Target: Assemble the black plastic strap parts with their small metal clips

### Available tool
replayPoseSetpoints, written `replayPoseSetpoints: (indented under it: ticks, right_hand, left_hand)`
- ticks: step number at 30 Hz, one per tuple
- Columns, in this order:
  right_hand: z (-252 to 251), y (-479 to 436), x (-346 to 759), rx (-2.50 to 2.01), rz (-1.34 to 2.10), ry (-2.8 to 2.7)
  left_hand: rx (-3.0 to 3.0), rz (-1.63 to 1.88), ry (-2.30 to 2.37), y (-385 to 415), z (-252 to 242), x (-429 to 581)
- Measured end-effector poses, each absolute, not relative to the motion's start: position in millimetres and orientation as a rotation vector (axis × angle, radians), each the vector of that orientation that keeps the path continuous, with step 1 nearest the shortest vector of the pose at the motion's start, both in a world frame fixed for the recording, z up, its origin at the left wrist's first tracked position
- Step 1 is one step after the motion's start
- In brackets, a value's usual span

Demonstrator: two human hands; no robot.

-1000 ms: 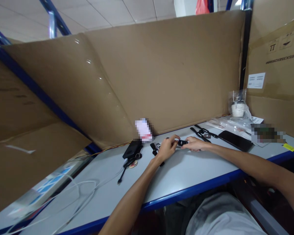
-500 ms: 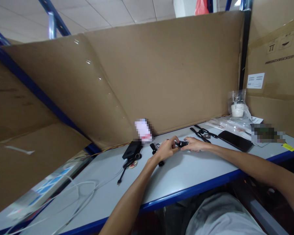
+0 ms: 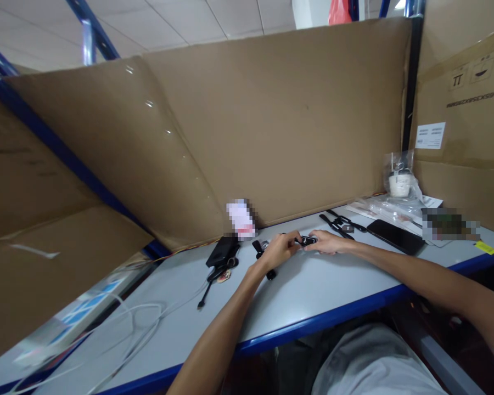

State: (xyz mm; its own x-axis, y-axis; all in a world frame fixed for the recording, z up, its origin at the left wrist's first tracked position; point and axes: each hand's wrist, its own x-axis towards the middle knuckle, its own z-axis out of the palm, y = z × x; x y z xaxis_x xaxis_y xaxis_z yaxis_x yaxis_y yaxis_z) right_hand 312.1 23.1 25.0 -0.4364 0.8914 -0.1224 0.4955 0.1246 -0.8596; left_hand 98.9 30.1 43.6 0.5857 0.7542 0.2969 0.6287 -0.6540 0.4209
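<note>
L hand & R hand close together, just R of ctr & below mid-frame, fingers of both pinched on a small black device, one at each end; L fingers hide part of it. Device is btwn the hands, approx. over the grey tabletop; can't tell if it touches.

Just L of the L hand, black strap-like pcs, partly hidden by hand/wrist. Beyond the R hand, ctr-right: black straps w/ a small dark square beside them, then a black phone lying flat.

Further R: clear plastic bags, white cup in a bag, a pixelated item, yellow tag at the far R edge.

L of ctr: black box, short black cable, pixelated pink-white item behind. Lower left: white cables. Cardboard panel fills upper-mid frame.
</note>
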Motion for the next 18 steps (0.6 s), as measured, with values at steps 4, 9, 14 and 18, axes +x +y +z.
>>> replayPoseSetpoints:
  ticks: [4,9,14,18]
  right_hand:
    - [27.3,21.4,311.1,-1.364,1.212,-2.013]
    - [30.1,19.5,311.2,-1.376,1.212,-2.052]
    - [32.5,18.0,311.5,-1.39,1.228,-2.049]
    - [35.0,16.0,311.4,-1.398,1.238,-2.043]
  left_hand:
    - [2.558,0.647,1.205,24.7,43.8,104.0]
    - [2.542,0.657,1.201,25.9,39.8,109.1]
    - [2.342,0.703,0.956,32.9,36.9,107.4]
    - [2.293,0.775,1.071,32.3,36.9,105.6]
